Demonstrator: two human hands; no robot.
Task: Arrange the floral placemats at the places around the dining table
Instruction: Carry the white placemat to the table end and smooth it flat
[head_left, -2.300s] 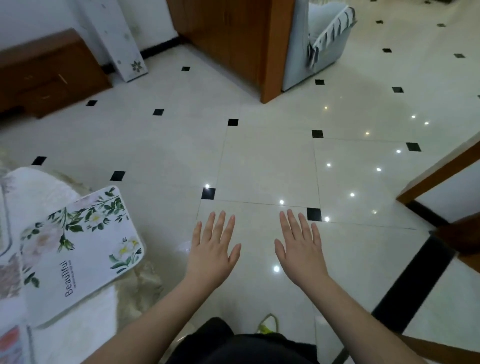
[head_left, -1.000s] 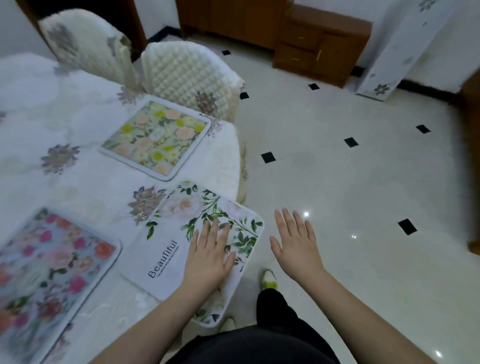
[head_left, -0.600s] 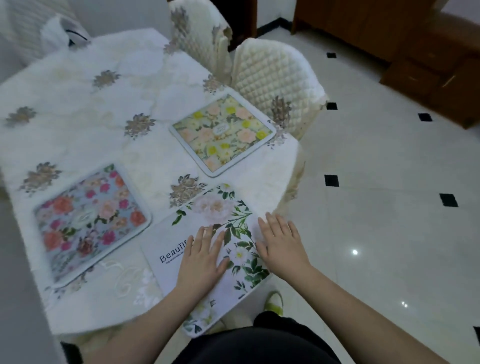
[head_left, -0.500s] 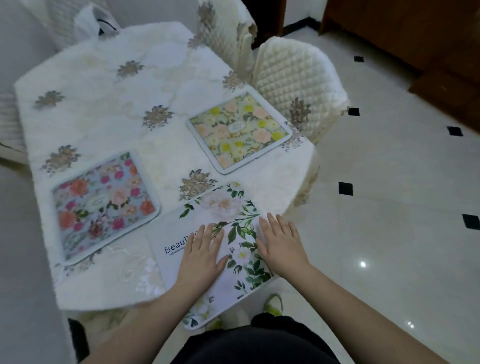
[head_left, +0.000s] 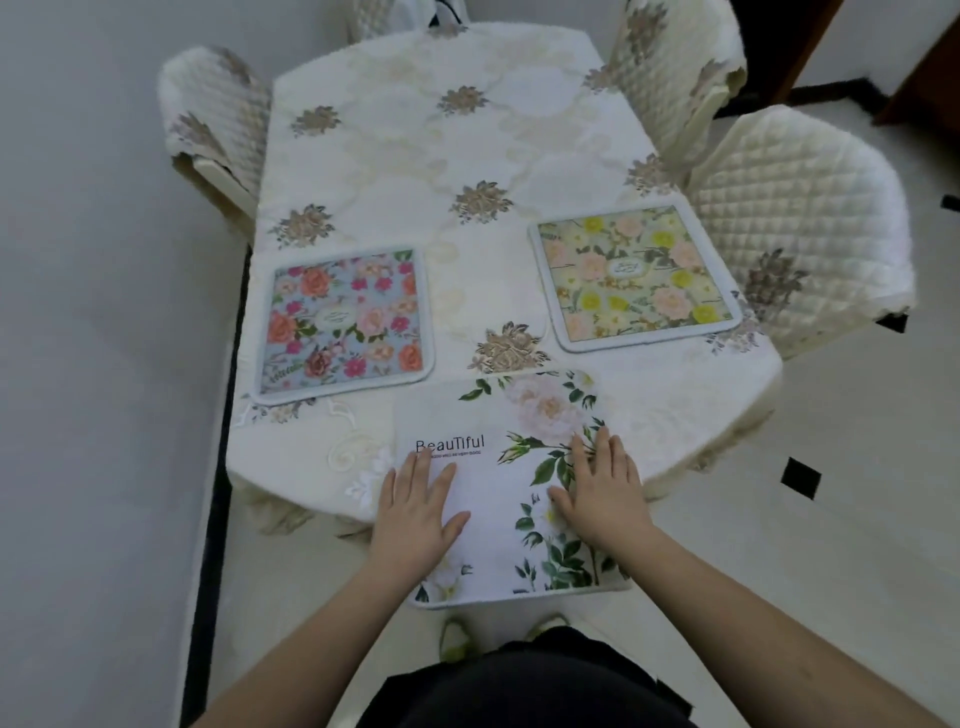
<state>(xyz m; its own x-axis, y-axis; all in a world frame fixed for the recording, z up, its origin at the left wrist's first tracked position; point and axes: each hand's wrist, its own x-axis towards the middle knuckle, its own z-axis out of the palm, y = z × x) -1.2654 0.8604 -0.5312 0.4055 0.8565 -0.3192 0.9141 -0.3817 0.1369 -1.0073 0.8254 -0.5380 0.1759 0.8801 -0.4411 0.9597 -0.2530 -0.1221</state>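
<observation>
Since half a second ago the white mat (head_left: 511, 486) has turned square to the near table (head_left: 452, 150) edge, overhanging it. Left hand (head_left: 415, 512) and right hand (head_left: 605, 491) lie flat on it, fingers spread. Blue mat (head_left: 343, 325) left, yellow mat (head_left: 634, 275) right.

Small print under "Beautiful" on the white placemat (head_left: 511, 483) unreadable, partly under the left hand (head_left: 415, 512).
</observation>
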